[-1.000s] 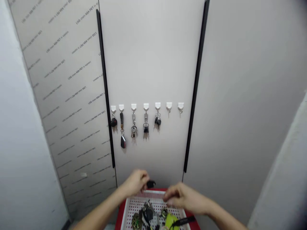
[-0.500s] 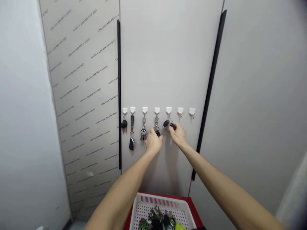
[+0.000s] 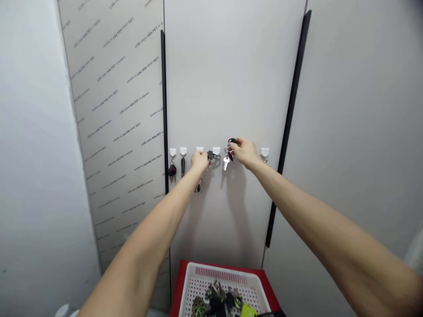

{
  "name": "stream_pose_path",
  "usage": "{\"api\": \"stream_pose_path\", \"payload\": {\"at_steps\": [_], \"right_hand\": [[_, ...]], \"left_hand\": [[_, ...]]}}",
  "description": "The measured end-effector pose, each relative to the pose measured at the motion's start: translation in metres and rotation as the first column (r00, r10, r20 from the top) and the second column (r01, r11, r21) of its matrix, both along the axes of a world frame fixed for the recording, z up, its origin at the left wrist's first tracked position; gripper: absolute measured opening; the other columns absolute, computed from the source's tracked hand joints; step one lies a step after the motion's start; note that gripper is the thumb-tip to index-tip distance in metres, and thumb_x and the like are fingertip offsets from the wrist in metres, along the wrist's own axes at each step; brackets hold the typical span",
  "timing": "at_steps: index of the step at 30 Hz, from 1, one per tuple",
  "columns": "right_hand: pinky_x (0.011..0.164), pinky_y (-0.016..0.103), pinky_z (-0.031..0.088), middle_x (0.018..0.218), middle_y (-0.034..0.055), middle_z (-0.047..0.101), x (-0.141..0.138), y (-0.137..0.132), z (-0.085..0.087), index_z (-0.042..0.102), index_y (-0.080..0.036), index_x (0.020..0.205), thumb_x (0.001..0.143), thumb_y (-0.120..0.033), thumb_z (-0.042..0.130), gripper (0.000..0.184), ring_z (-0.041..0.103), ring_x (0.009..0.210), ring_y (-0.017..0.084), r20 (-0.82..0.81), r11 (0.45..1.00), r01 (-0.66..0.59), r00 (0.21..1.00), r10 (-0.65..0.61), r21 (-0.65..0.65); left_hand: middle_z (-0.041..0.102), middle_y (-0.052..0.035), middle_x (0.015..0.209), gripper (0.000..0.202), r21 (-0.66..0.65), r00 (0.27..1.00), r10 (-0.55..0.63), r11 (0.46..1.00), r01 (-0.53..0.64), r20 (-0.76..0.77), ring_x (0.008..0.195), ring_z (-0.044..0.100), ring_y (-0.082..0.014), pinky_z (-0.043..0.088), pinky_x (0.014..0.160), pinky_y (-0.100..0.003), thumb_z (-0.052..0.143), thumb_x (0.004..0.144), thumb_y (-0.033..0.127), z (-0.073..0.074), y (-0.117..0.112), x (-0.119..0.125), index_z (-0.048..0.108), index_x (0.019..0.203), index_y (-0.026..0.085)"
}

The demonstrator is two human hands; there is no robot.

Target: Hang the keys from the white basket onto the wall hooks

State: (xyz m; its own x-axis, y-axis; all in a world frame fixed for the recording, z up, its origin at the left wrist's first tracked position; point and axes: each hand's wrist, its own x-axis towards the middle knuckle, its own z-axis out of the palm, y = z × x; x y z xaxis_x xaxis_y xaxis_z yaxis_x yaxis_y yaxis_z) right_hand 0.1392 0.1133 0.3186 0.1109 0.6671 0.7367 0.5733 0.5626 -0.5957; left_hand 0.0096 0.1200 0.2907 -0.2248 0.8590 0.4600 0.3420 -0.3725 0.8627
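My left hand [image 3: 200,162] is closed on a keychain with a black fob [image 3: 211,155], held up beside the fourth white hook [image 3: 216,150]. To its right, my right hand [image 3: 244,152] pinches a key ring [image 3: 227,149] with black fobs and a silver key [image 3: 226,163] dangling below. That hand covers the hooks behind it. A bunch of keys [image 3: 198,186] hangs below my left hand. Further left hang a black braided strap [image 3: 183,166], its lower end behind my forearm, and keys with a black fob [image 3: 172,170].
Below stands a white plastic basket [image 3: 228,269] holding several keys and trinkets, on a red surface [image 3: 176,290]. Long black handles [image 3: 164,105] [image 3: 291,119] edge the pale door panel [image 3: 234,79]. The rightmost hook [image 3: 265,152] shows beside my right wrist.
Both hands have risen, each lifting its keys. My left hand has brought its keychain up to hook height and left; my right hand has raised the key ring beside its hook.
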Motion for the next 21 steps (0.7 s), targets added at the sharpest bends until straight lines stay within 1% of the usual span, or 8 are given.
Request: {"api": "stream_pose_path", "payload": {"at_steps": [3, 5, 7, 10, 12, 14, 18, 21], "right_hand": [[0.05, 0.021, 0.037, 0.059, 0.0, 0.054, -0.009, -0.003, 0.0, 0.05, -0.013, 0.067, 0.063, -0.023, 0.042, 0.014, 0.047, 0.047, 0.006, 0.163, 0.997, -0.077, 0.984, 0.072, 0.02], [0.051, 0.02, 0.037, 0.059, -0.0005, 0.054, -0.012, -0.009, -0.004, 0.051, -0.013, 0.068, 0.064, -0.023, 0.04, 0.015, 0.047, 0.048, 0.006, 0.187, 0.993, -0.114, 0.976, 0.108, 0.022], [0.051, 0.02, 0.036, 0.058, -0.001, 0.053, -0.012, -0.016, -0.008, 0.051, -0.013, 0.069, 0.065, -0.024, 0.039, 0.016, 0.046, 0.049, 0.006, 0.175, 0.993, -0.118, 0.978, 0.113, 0.019], [0.052, 0.02, 0.036, 0.057, -0.0019, 0.051, -0.008, -0.029, -0.017, 0.05, -0.014, 0.067, 0.065, -0.026, 0.039, 0.016, 0.045, 0.052, 0.007, 0.214, 0.99, -0.141, 0.966, 0.143, -0.023], [0.054, 0.02, 0.036, 0.057, -0.0024, 0.05, -0.004, -0.04, -0.03, 0.049, -0.014, 0.065, 0.065, -0.026, 0.04, 0.015, 0.044, 0.054, 0.008, 0.263, 0.972, -0.213, 0.937, 0.232, -0.097], [0.055, 0.02, 0.035, 0.059, -0.0025, 0.049, -0.001, -0.053, -0.057, 0.048, -0.014, 0.065, 0.066, -0.025, 0.039, 0.014, 0.044, 0.056, 0.008, 0.283, 0.927, -0.309, 0.889, 0.36, -0.211], [0.053, 0.02, 0.034, 0.057, -0.002, 0.046, 0.007, -0.081, -0.152, 0.045, -0.014, 0.062, 0.067, -0.025, 0.037, 0.015, 0.042, 0.055, 0.008, 0.163, 0.75, -0.425, 0.808, 0.567, -0.507], [0.049, 0.019, 0.033, 0.052, -0.0022, 0.046, 0.013, -0.097, -0.225, 0.045, -0.013, 0.06, 0.067, -0.028, 0.036, 0.019, 0.041, 0.051, 0.007, 0.008, 0.593, -0.446, 0.795, 0.607, -0.671]], "left_hand": [[0.05, 0.0003, 0.051, 0.018, 0.078, 0.995, -0.077, 0.994, 0.082, -0.066, 0.039, 0.043, -0.0056, 0.032, 0.041, -0.016, 0.033, 0.068, 0.02, 0.02, -0.008, -0.002, 0.049, 0.073, 0.012], [0.048, 0.0015, 0.049, 0.017, 0.128, 0.978, -0.165, 0.975, 0.181, -0.128, 0.038, 0.041, -0.0047, 0.032, 0.042, -0.016, 0.033, 0.068, 0.019, 0.023, -0.014, -0.001, 0.048, 0.071, 0.012], [0.049, 0.0014, 0.05, 0.015, 0.157, 0.949, -0.241, 0.949, 0.275, -0.202, 0.04, 0.042, -0.0046, 0.033, 0.044, -0.016, 0.034, 0.068, 0.018, 0.018, -0.02, 0.002, 0.048, 0.07, 0.012], [0.052, -0.0003, 0.059, 0.014, 0.168, 0.894, -0.315, 0.909, 0.381, -0.319, 0.046, 0.044, -0.0051, 0.036, 0.049, -0.018, 0.034, 0.067, 0.017, -0.006, -0.032, 0.008, 0.047, 0.072, 0.013], [0.054, -0.0017, 0.067, 0.016, 0.141, 0.845, -0.374, 0.88, 0.454, -0.382, 0.051, 0.046, -0.0061, 0.037, 0.054, -0.019, 0.034, 0.067, 0.016, -0.031, -0.044, 0.01, 0.047, 0.076, 0.013], [0.054, -0.0027, 0.073, 0.018, 0.078, 0.798, -0.432, 0.859, 0.506, -0.42, 0.06, 0.047, -0.0079, 0.037, 0.06, -0.02, 0.034, 0.067, 0.017, -0.066, -0.061, 0.009, 0.047, 0.079, 0.013], [0.056, -0.0035, 0.075, 0.022, -0.226, 0.727, -0.549, 0.835, 0.502, -0.412, 0.065, 0.048, -0.0106, 0.037, 0.062, -0.022, 0.033, 0.067, 0.016, -0.16, -0.103, 0.007, 0.049, 0.08, 0.013], [0.056, -0.002, 0.083, 0.024, -0.386, 0.687, -0.613, 0.786, 0.483, -0.391, 0.075, 0.048, -0.0121, 0.036, 0.067, -0.022, 0.034, 0.064, 0.015, -0.223, -0.126, 0.001, 0.05, 0.082, 0.017]]}}
